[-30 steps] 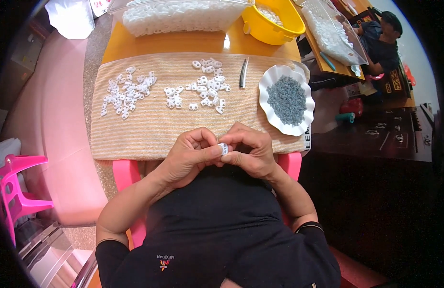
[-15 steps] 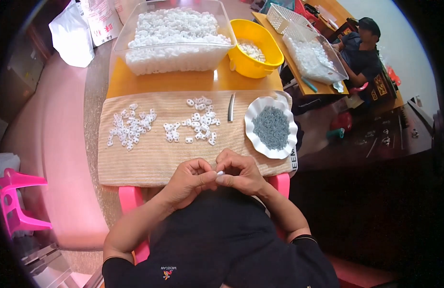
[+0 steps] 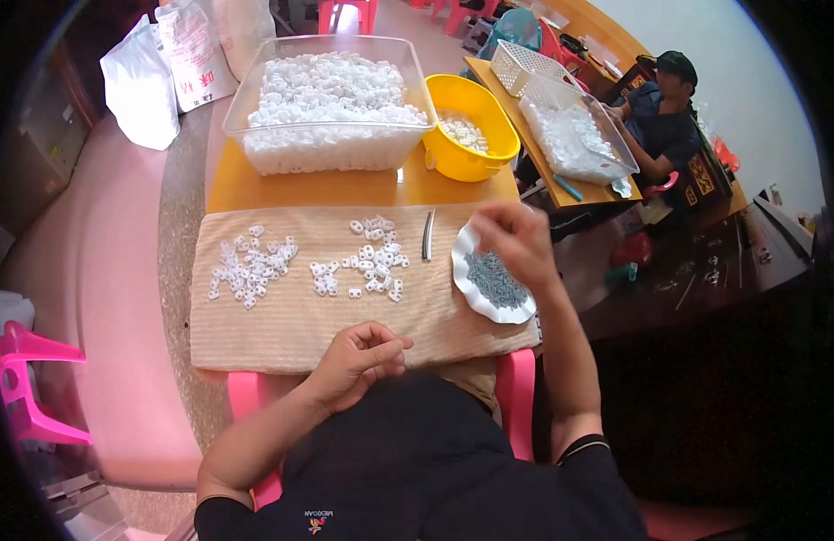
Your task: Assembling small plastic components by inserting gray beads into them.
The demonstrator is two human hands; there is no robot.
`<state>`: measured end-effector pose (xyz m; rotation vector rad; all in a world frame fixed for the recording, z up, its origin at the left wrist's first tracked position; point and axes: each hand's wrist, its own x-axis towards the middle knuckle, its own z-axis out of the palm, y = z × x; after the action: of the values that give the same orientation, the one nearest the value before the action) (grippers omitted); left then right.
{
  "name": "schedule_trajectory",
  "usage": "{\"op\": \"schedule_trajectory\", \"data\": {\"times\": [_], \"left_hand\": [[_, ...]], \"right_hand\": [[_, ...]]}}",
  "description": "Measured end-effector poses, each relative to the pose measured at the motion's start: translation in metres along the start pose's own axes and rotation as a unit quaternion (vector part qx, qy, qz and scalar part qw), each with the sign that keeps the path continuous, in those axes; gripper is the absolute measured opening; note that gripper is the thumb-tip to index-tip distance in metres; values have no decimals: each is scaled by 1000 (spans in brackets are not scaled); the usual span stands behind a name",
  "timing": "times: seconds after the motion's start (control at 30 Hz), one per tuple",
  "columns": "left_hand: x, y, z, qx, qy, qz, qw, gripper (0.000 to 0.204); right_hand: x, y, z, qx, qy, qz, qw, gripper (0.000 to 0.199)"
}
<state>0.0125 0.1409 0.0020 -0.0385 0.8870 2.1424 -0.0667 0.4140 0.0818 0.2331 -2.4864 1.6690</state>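
Observation:
My left hand (image 3: 361,361) is low at the towel's front edge, thumb and forefinger pressed together; what they hold, if anything, is hidden. My right hand (image 3: 518,242), blurred by motion, is over a white scalloped dish (image 3: 464,281) filled with small dark grey pins (image 3: 494,281). Whether its fingers hold anything does not show. On the striped beige towel (image 3: 255,343) lie small white two-holed plastic pieces: a left pile (image 3: 253,269) and a middle group (image 3: 372,266). A thin, dark and silvery pointed tool (image 3: 428,236) lies between the middle group and the dish.
Behind the towel stand a clear bin (image 3: 331,149) heaped with white pieces and a yellow basin (image 3: 471,162) holding more. To the right, a person (image 3: 669,126) sits by another table with a clear tray (image 3: 570,144). A pink stool (image 3: 38,383) stands at left.
My right hand has left my left hand and moved up and right over the dish. The small white piece between both hands no longer shows. The view has shifted slightly.

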Motion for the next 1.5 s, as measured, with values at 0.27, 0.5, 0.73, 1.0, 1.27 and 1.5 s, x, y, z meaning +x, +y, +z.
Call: {"op": "schedule_trajectory", "data": {"times": [0.27,0.5,0.73,1.0,1.27,1.5], "left_hand": [[-1,-3,-4,-10,5,-5,1000,11],[-1,1,-6,-6,14,-12,1000,11],[-2,1,-3,-7,13,-10,1000,13],[2,2,-3,-28,2,0,1000,12],[0,-6,-9,-34,-3,-1,999,10],[-2,-7,-7,-17,0,0,1000,10]], "right_hand": [[90,10,-32,-111,174,-66,976,27],[27,25,4,-105,-33,-32,993,20],[-4,16,49,-216,-155,-30,964,20],[0,18,70,-415,-181,-60,889,25],[-3,13,83,-483,-192,-87,850,13],[-16,34,74,-473,-152,-142,856,10]]}}
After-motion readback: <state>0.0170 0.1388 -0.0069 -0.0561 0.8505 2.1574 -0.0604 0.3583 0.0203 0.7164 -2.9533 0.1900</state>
